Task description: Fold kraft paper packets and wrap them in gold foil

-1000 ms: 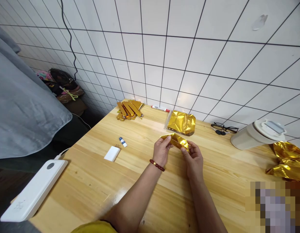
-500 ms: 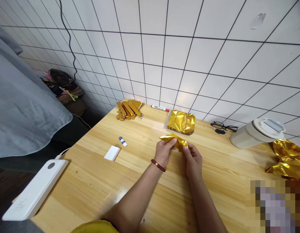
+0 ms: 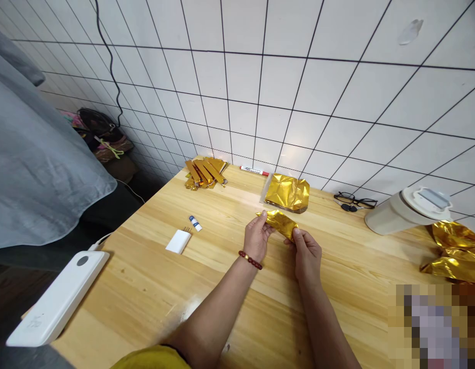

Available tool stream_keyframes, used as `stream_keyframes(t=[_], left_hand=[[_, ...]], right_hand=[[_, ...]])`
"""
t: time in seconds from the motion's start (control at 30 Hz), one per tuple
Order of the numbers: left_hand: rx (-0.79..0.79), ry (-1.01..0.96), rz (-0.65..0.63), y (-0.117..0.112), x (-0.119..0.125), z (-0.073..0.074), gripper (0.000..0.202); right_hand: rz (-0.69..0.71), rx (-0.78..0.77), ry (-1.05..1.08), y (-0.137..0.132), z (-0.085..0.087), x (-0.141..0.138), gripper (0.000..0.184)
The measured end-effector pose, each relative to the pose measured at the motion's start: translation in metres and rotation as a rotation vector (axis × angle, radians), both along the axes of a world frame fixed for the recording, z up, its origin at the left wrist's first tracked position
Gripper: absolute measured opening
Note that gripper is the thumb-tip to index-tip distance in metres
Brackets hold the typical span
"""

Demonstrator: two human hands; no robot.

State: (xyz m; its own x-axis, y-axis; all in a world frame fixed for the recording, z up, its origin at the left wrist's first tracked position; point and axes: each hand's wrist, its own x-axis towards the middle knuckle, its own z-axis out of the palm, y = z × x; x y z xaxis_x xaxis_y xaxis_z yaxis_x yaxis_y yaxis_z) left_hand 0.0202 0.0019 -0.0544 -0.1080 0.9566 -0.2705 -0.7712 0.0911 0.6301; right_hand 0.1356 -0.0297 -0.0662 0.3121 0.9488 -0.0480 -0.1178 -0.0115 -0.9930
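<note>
A folded sheet of gold foil paper is held just above the wooden table, between both hands. My left hand, with a red bead bracelet on the wrist, pinches its left end. My right hand pinches its right end with thumb and fingers closed. A stack of flat gold foil sheets lies on the table just beyond the hands. At the far left corner sits a pile of folded gold foil strips.
A red marker lies by the tiled wall. Black glasses and a tipped white jug are at the right, with crumpled gold foil beyond. A small glue tube, a white charger and a white power bank lie left.
The hands have worked the foil between them: its shape went from a wider fold to a narrower, tighter strip. The hands stayed in the same spot over the table.
</note>
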Motion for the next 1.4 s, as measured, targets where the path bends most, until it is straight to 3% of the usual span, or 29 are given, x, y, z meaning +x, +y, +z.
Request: stream_keyframes(t=[0.13, 0.33, 0.5, 0.7, 1.1, 1.23, 1.4], left_hand=[[0.064, 0.041, -0.078, -0.004, 0.000, 0.006, 0.045], [-0.011, 0.081, -0.009, -0.002, 0.002, 0.005, 0.034], [-0.054, 0.021, 0.054, 0.002, -0.001, 0.001, 0.036], [-0.038, 0.048, 0.116, 0.001, -0.001, 0.002, 0.044], [0.086, 0.222, -0.054, -0.007, 0.002, 0.008, 0.035], [0.093, 0.311, -0.092, -0.007, 0.004, 0.004, 0.027], [0.098, 0.296, -0.061, -0.004, 0.010, -0.007, 0.031]], right_hand=[[-0.056, 0.005, 0.066, 0.002, -0.001, 0.003, 0.039], [-0.029, 0.013, 0.102, 0.003, 0.000, 0.002, 0.041], [0.106, 0.187, 0.056, -0.002, 0.003, -0.005, 0.076], [0.100, 0.179, -0.106, -0.003, -0.006, -0.004, 0.031], [-0.071, 0.030, 0.024, 0.001, 0.004, 0.000, 0.045], [-0.161, 0.053, 0.115, 0.003, 0.001, 0.000, 0.044], [-0.110, 0.089, 0.117, 0.004, 0.000, -0.002, 0.044]])
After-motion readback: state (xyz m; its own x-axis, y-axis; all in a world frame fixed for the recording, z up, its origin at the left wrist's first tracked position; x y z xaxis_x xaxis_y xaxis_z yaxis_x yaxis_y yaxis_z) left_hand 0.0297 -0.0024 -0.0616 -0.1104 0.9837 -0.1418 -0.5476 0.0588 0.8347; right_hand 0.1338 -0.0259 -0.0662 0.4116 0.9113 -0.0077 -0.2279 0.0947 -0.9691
